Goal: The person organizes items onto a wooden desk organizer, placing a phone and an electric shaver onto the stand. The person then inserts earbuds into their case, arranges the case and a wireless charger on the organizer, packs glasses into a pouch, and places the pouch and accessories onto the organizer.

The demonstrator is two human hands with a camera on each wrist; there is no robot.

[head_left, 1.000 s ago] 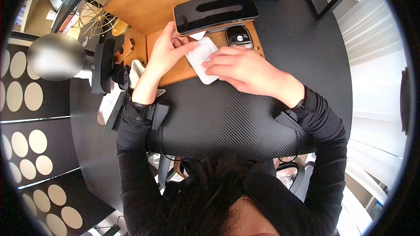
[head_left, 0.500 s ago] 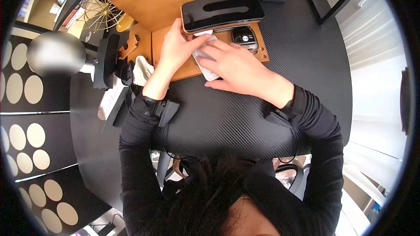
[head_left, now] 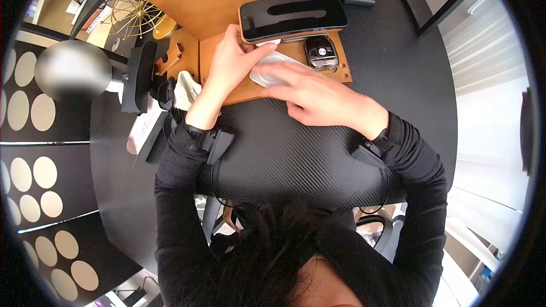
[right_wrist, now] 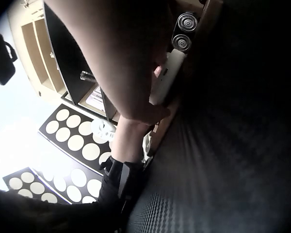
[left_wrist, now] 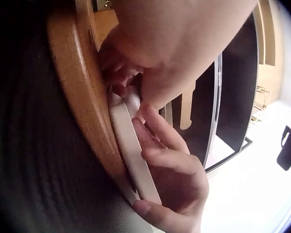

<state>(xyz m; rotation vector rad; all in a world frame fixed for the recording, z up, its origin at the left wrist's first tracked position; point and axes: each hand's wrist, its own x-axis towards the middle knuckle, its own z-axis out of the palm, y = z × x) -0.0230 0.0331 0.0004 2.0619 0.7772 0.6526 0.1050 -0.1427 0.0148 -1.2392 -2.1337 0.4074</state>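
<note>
A flat white slab with rounded corners [head_left: 263, 77] lies slanted close over the wooden base of a desk stand. A slot shows in its end [right_wrist: 167, 73] in the right wrist view. My right hand [head_left: 321, 98] has its fingers across the slab's top; in the left wrist view a finger also reaches the lower edge of one end. My left hand [head_left: 226, 61] reaches in under the phone shelf. Its curled fingers and thumb pinch a small white rounded thing [left_wrist: 131, 101] at the slab's far end, mostly hidden by the hand.
A black phone [head_left: 293, 14] rests on the shelf above the hands. To the right on the base sits a black, shiny two-headed device [head_left: 322, 52]. Leftward are a pale cloth [head_left: 186, 91], sunglasses [head_left: 165, 94] and a gold wire wheel ornament [head_left: 136, 11]. Black desk [head_left: 296, 159] lies in front.
The white slab has turned from steep to more slanted, and my right hand's fingers have moved further across it. My left hand keeps its place by the shelf.
</note>
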